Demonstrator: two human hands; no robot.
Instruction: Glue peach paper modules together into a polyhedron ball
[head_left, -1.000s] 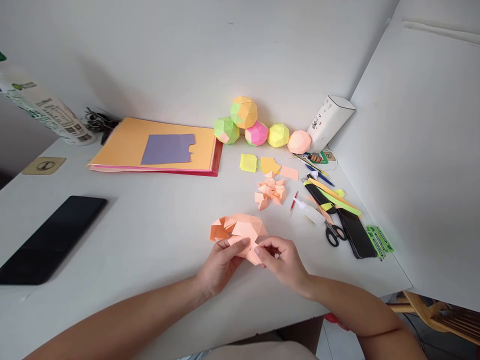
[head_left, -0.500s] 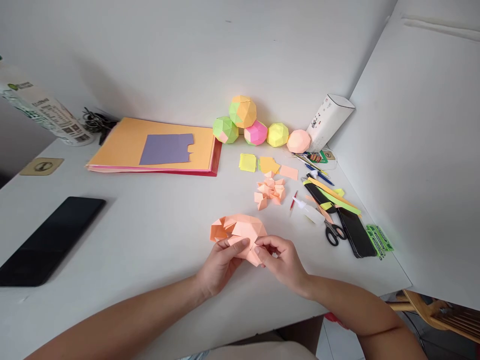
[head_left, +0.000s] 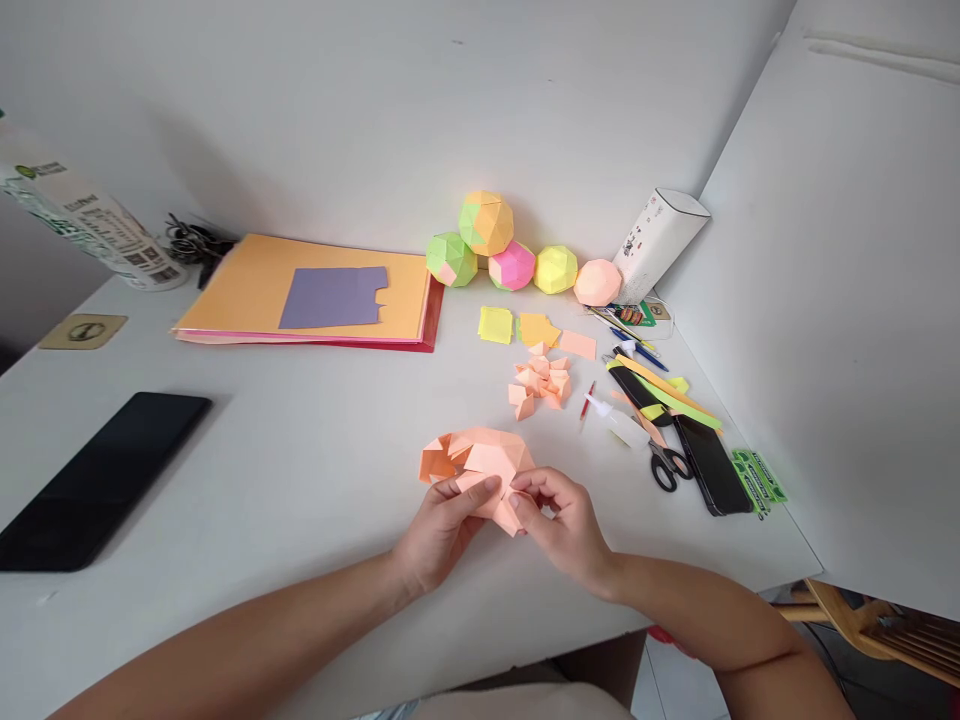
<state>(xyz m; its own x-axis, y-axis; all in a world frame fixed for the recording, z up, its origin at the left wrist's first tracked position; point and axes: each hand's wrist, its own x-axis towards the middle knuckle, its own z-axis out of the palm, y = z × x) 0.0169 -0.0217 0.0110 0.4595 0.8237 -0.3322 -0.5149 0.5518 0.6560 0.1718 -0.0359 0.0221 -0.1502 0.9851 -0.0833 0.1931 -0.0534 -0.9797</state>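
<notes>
A half-built peach paper ball (head_left: 480,460) rests on the white table (head_left: 300,470) near its front edge. My left hand (head_left: 442,530) grips its near side, thumb and fingers closed on a folded flap. My right hand (head_left: 562,520) pinches the same piece from the right, fingers curled on its lower right corner. A small heap of folded peach paper units (head_left: 541,382) lies just beyond the hands.
Several finished paper balls (head_left: 517,258) line the back wall beside a white carton (head_left: 660,243). A stack of coloured paper (head_left: 315,292) lies back left, a black tablet (head_left: 97,480) at left. Scissors (head_left: 666,465), a phone (head_left: 712,465), pens and paper strips crowd the right.
Almost nothing differs. My right hand has shifted very slightly left against the peach piece; the left hand holds still.
</notes>
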